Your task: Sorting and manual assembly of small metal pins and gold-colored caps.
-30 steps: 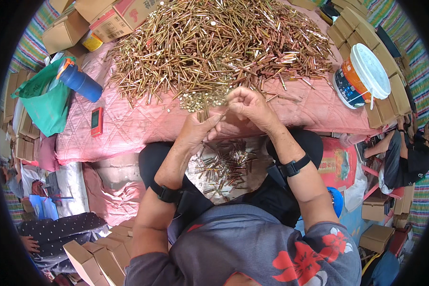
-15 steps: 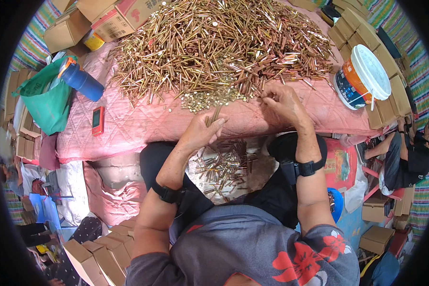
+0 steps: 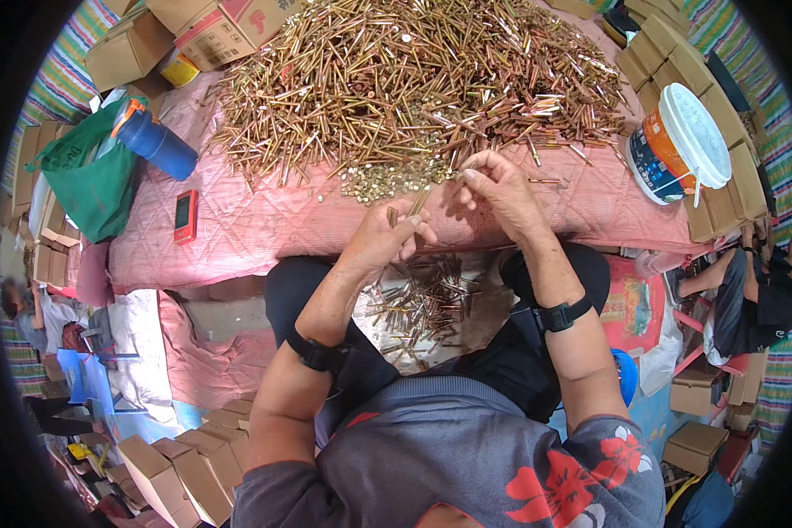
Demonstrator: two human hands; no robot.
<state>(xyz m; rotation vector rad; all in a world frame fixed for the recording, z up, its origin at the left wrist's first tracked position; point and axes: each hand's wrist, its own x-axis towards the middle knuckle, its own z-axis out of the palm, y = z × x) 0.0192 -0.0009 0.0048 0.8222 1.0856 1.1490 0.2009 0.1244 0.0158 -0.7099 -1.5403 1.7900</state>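
Observation:
My left hand (image 3: 389,238) is closed around a few thin brass-coloured metal rods (image 3: 421,201), their ends poking up past the fingers. Close by on the right, my right hand (image 3: 504,198) has its thumb and fingers drawn together; whatever they pinch is too small to make out. Just beyond both hands lies a patch of small round gold-coloured metal pieces (image 3: 387,180). A large heap of similar rods (image 3: 396,79) spreads behind it on the pink quilted cover (image 3: 282,229). Below my hands, more loose rods (image 3: 422,304) lie on a pale surface between my knees.
A white-lidded bucket (image 3: 682,145) stands at the right, beside cardboard boxes (image 3: 735,180). On the left are a blue bottle (image 3: 157,145), a green bag (image 3: 88,176) and a small red device (image 3: 185,216). Another person (image 3: 748,295) sits at the far right.
My right hand has come left from the edge of the rod heap, toward my left hand. The left hand still holds rods. The whole view has shifted slightly.

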